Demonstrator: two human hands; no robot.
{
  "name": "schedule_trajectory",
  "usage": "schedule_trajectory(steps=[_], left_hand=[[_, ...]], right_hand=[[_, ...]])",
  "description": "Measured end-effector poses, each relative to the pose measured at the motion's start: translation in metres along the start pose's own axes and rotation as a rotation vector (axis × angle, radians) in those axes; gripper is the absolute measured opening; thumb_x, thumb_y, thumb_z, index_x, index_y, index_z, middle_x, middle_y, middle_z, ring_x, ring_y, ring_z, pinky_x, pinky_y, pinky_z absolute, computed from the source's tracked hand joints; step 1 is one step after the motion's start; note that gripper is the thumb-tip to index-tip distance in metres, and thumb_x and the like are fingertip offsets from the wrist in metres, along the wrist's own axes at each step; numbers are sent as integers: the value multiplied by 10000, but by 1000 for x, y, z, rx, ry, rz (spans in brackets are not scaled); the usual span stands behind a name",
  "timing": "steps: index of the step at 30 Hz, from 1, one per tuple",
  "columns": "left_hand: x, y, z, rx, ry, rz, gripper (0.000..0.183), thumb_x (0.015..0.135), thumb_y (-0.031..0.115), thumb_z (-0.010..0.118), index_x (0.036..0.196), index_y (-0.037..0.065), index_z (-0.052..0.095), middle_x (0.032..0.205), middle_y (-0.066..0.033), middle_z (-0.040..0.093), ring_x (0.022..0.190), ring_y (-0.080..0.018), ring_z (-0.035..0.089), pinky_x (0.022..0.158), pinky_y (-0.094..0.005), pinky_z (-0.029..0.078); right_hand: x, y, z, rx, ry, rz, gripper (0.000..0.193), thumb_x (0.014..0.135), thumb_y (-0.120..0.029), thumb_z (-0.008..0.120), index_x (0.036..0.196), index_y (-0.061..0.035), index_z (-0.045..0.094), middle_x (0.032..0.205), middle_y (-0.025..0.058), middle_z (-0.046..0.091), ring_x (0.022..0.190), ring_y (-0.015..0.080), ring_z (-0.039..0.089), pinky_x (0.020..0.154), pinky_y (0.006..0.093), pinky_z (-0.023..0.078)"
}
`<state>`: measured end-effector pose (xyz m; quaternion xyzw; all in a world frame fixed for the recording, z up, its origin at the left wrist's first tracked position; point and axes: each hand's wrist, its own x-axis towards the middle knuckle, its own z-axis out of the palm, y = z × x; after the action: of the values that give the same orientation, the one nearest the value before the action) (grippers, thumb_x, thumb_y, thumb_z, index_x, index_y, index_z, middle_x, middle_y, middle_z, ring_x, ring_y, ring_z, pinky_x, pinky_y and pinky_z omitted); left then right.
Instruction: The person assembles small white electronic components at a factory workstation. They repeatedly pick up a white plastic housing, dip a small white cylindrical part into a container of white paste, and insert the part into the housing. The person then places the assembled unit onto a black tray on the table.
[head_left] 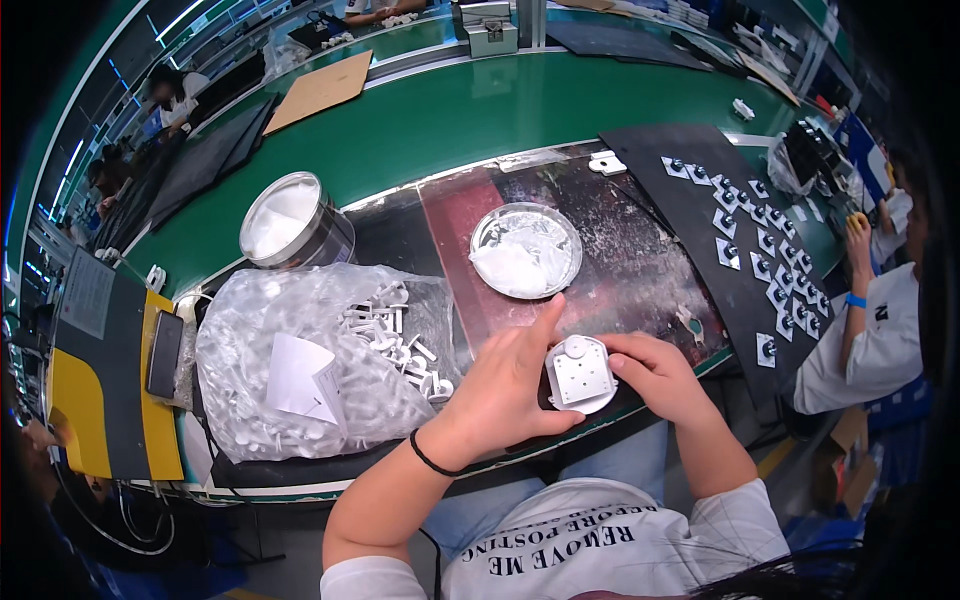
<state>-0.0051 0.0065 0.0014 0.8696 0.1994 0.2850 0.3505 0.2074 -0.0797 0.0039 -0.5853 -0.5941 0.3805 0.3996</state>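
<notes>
Judging the white housing (583, 384) light and stiff, I pinch its three-o'clock rim, the safest hold, with my right grip (662, 377), left grip (505, 385) spread wide at nine.

At the lower centre of the frame, a case (583, 378) sits between the left hand (495, 385) and the right hand (660, 375), in front of a dish (574, 270) with wrap (522, 258) in it. Left of centre on the bench (430, 125) lies a bag (245, 345), with small parts (400, 345) at its right side and paper (303, 377) on top. A can (325, 243) stands behind the bag; a phone (164, 352) is left of it. At the right, rows of pieces (777, 240) lie on a mat (650, 160). Cardboard (318, 92) lies at the upper left.
</notes>
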Motion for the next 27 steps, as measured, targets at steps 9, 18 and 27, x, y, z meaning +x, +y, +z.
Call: schedule_trajectory(steps=[9,18,27], left_hand=[[3,-1,-6,127,426,180,1069,623,216,818,1443,58,151,1230,-176,507,1065,-370,516,901,-455,400],[2,7,-6,296,365,351,730,686,132,747,1314,99,376,1261,-175,481,1068,-349,517,875,-444,426],[1,8,-10,289,234,268,598,708,114,670,1275,68,484,1207,-116,508,1036,-291,518,853,-414,422]], right_hand=[[66,-22,-14,476,-144,213,335,865,-97,599,1184,-7,550,995,65,645,791,96,615,623,235,495],[287,21,-35,496,216,160,335,854,-140,620,1156,-7,558,970,84,637,798,140,627,634,235,528],[396,68,-1,538,451,327,289,878,-93,585,1142,9,528,1057,138,582,893,217,613,726,298,563]])
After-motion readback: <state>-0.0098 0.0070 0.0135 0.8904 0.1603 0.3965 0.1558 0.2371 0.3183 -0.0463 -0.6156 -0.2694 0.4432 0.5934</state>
